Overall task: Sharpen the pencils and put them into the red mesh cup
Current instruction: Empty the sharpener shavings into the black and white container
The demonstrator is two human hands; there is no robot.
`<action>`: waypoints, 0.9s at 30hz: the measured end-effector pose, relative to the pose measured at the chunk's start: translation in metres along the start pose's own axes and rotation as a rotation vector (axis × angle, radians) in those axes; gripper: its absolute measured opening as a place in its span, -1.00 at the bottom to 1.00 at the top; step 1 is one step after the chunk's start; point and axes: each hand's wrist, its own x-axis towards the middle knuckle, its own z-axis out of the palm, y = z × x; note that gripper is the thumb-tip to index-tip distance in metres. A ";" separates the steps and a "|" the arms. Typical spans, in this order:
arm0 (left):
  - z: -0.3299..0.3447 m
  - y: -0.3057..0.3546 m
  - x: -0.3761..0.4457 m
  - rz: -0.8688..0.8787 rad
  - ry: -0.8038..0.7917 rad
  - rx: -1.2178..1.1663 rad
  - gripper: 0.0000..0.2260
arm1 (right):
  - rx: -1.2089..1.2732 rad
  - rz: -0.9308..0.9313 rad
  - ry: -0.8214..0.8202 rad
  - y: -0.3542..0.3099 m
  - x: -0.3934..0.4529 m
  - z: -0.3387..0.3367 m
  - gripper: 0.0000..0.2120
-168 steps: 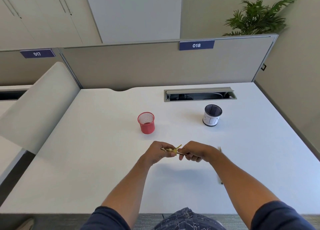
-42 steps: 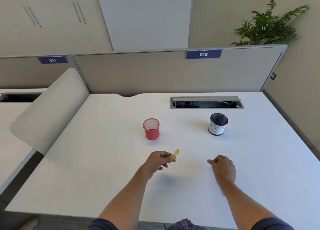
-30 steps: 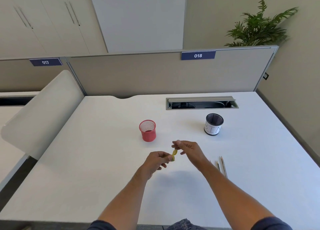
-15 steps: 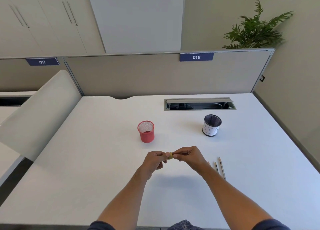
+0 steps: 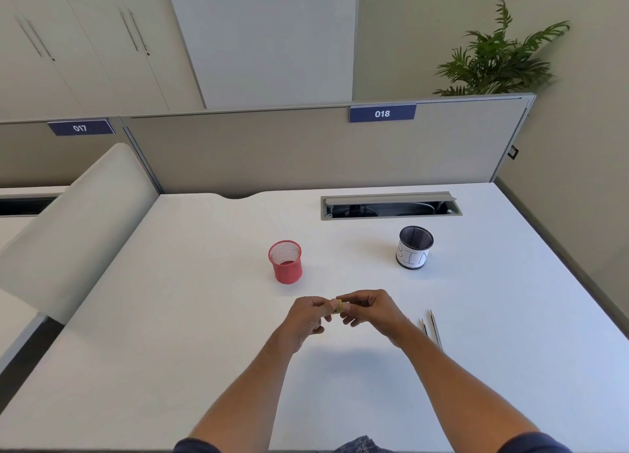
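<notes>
A small yellow sharpener [image 5: 338, 306] is pinched between my left hand [image 5: 308, 316] and my right hand [image 5: 369, 311], held just above the white desk [image 5: 170, 316]. Fingers of both hands close on it from either side. The red mesh cup [image 5: 286, 262] stands upright beyond my hands, slightly left; no pencil shows above its rim. Two pencils [image 5: 431, 328] lie side by side on the desk just right of my right forearm, partly hidden by it.
A black mesh cup with a white paper label [image 5: 413, 248] stands at the back right. An open cable tray [image 5: 391, 207] is cut into the desk near the grey partition [image 5: 306, 146]. A curved white divider [image 5: 78, 221] borders the left side.
My right hand left the pencils on the desk at the right and came over to the sharpener in my left hand. Both hands now pinch it together.
</notes>
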 end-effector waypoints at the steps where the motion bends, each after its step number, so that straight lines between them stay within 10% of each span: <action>1: 0.002 0.002 0.000 0.014 -0.003 0.011 -0.80 | 0.006 0.005 -0.006 -0.001 0.000 0.000 -0.78; 27: 0.104 0.095 0.126 0.274 0.011 0.259 -0.84 | 0.071 0.068 0.330 -0.044 0.052 -0.144 -0.70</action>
